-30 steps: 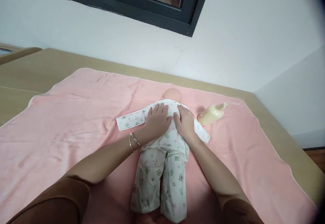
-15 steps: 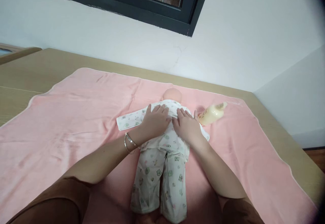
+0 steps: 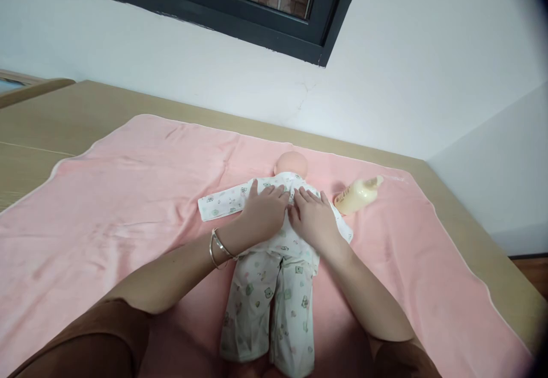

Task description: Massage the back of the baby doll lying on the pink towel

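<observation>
A baby doll in a white printed top and trousers lies stretched out, its bald head pointing away from me and no face showing. Flat on the left side of its upper torso rests my left hand, fingers extended. My right hand lies the same way on the right side, its thumb close to my left fingertips. Neither hand grasps anything. One sleeve reaches out to the left. Just right of the doll's shoulder, a pale yellow bottle lies tilted on the pink blanket.
Beneath the blanket is a wooden table, its far edge against a white wall. A dark window frame is set above. Another wooden edge shows at far left.
My hands have shifted slightly on the doll's torso, and the right hand's fingers are closer together. The camera view has moved a little; the doll and bottle keep their places.
</observation>
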Tool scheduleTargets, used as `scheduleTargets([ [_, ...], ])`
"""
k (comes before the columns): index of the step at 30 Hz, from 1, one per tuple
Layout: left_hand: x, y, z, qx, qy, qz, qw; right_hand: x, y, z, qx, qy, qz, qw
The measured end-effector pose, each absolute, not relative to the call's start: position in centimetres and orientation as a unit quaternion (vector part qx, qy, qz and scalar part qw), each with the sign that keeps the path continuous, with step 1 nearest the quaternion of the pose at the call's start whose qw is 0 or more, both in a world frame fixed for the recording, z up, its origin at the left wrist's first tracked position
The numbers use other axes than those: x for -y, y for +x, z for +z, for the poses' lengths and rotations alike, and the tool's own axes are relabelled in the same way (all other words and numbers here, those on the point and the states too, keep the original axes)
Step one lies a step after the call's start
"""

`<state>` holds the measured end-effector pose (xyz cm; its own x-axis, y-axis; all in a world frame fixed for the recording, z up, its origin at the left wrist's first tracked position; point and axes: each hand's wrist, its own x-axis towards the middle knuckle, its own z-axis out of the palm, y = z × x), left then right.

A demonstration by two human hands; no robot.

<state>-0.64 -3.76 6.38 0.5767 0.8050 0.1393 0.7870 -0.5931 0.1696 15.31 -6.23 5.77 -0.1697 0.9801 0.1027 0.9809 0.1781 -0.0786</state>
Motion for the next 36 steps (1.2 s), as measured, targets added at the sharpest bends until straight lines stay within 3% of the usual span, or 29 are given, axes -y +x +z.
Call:
scheduleTargets([
  [8,-0.7,-0.1,2.5,-0.503,0.841,0.192,0.051,2.2,17.5,3.9,0.719,-0.687,0.014,0.108],
  [19,4.3,-0.2,6.3,-0.422,0.888,0.163,0.088,6.6,16.3,7.5,0.766,-0.642,0.043,0.001],
  [25,-0.7,-0.8,3.3,-0.436,0.875,0.196,0.079,4.0,17.9,6.2,0.747,-0.655,0.08,0.082],
  [36,-1.5,0.3,0.9,-0.483,0.8,0.33,0.132,4.1,16.5,4.2,0.734,-0.635,-0.034,0.237],
])
